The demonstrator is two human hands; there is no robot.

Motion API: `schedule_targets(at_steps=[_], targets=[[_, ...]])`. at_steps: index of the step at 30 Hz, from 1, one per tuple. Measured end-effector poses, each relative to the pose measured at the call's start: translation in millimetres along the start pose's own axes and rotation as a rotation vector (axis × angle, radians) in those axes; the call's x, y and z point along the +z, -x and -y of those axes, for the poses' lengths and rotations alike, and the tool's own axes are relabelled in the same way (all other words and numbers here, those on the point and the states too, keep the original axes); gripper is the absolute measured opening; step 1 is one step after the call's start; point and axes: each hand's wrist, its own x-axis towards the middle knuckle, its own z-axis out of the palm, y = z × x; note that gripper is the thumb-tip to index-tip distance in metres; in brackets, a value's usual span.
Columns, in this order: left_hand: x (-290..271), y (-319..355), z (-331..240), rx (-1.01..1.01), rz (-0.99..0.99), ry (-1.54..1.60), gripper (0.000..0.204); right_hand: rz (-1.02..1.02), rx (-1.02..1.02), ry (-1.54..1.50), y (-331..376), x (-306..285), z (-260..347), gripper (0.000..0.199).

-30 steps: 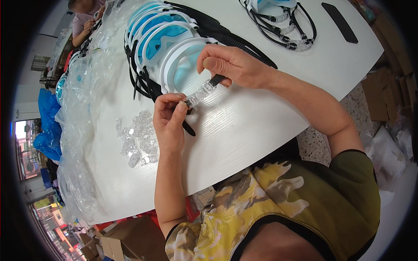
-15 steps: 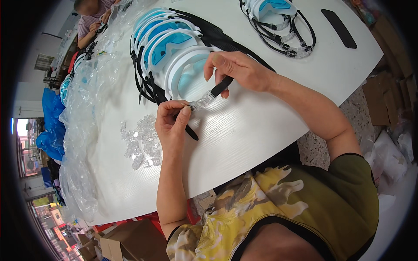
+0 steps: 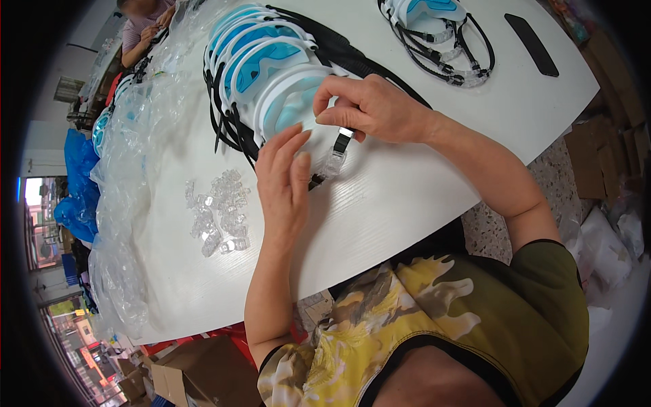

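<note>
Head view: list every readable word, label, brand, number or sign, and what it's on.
None readable.
Strap: pale patch, too small to tell if printed.
Goggles: no lettering legible.
Clips: too small to tell.
Window: coloured shapes outside, too blurred to read.
Box: no print legible.

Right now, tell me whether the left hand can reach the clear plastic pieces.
Probably yes: the clear plastic pieces lie just left of the left hand, with nothing visible between them.
</note>
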Motion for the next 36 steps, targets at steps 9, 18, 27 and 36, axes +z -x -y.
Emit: schedule_targets(at_steps=[9,18,27,36], targets=[[0,7,-9,-0.311,0.294,0.401,0.024,-0.065,-0.189,0.062,2,11,-4,0.019],[-4,7,-6,-0.335,0.25,0.516,0.021,-0.025,-0.02,-0.144,2,10,0,0.025],[-5,5,-9,-0.424,0.028,0.772,0.027,-0.003,-0.055,-0.333,1,10,-9,0.033],[-9,10,-8,-0.395,0.016,0.826,0.025,-0.087,-0.048,-0.35,2,8,-5,0.027]])
